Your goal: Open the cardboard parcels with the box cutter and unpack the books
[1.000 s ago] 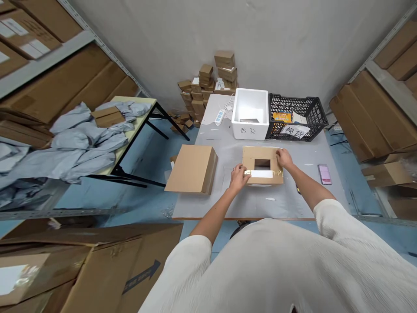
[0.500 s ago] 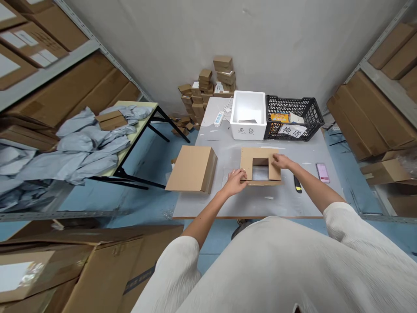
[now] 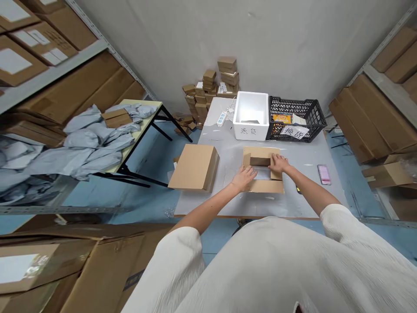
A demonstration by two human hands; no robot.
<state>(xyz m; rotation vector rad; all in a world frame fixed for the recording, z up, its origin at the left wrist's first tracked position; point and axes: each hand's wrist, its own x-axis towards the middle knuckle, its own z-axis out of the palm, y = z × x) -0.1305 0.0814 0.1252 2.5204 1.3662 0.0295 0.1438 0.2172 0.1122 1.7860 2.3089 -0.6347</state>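
A small cardboard box [image 3: 267, 187] stands on the grey table in front of me with its top flaps apart, leaving a rectangular opening in the middle. My left hand [image 3: 245, 178] lies over its left flap, fingers stretched toward the opening. On the right flap rests my right hand [image 3: 279, 164], fingers spread, with the tips at the flap's inner edge. Neither hand is wrapped around anything. A black and yellow utility knife [image 3: 299, 190] shows just below my right forearm, which hides most of it.
A larger closed carton [image 3: 193, 167] sits at the table's left edge. Behind are a white foam box [image 3: 250, 130], a black plastic crate [image 3: 295, 104] and a power strip [image 3: 222, 119]. A phone [image 3: 324, 174] lies right. Grey parcels [image 3: 86, 139] cover a side table; shelves of cartons flank both sides.
My left hand has moved from the box's front left corner onto the left flap. The front flap has swung outward toward me. My right hand now lies flatter on the right flap.
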